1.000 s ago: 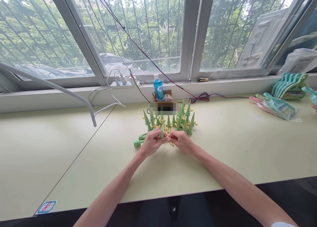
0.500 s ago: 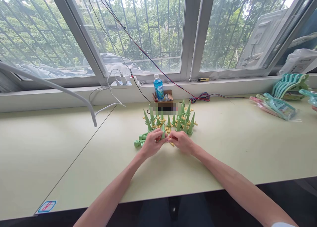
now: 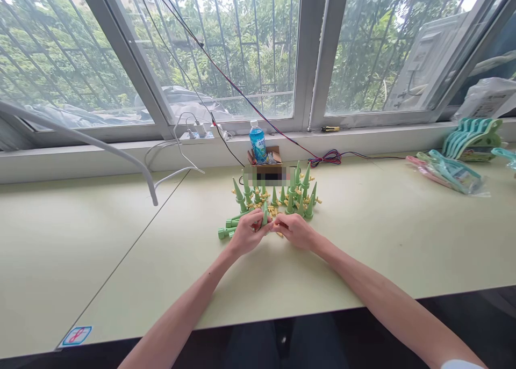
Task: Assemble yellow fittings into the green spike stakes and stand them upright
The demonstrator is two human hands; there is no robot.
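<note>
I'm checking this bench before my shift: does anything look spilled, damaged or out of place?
Nothing looks spilled or visibly damaged. The one oddity is a pixelated patch over the cardboard box's front, hiding what is there. Some green pieces lie flat beside the left hand while the green spikes stand upright.

Left hand (image 3: 249,232) bare, slim, short of detail at this size. Left forearm (image 3: 189,299), at 7 o'clock, bare down to lower edge of view, slender, smooth; one tiny round spot (image 3: 209,273) partway along. Right hand (image 3: 296,230) bare too, similar build. Right forearm (image 3: 374,288), at 4 o'clock, bare, slim, widening toward elbow. Pale whitish sleeve (image 3: 461,364) farther out at 4 o'clock, only edge showing. Dark bluish cloth (image 3: 253,345) at 6 o'clock, apparently legwear, cut too dim to tell.
</note>
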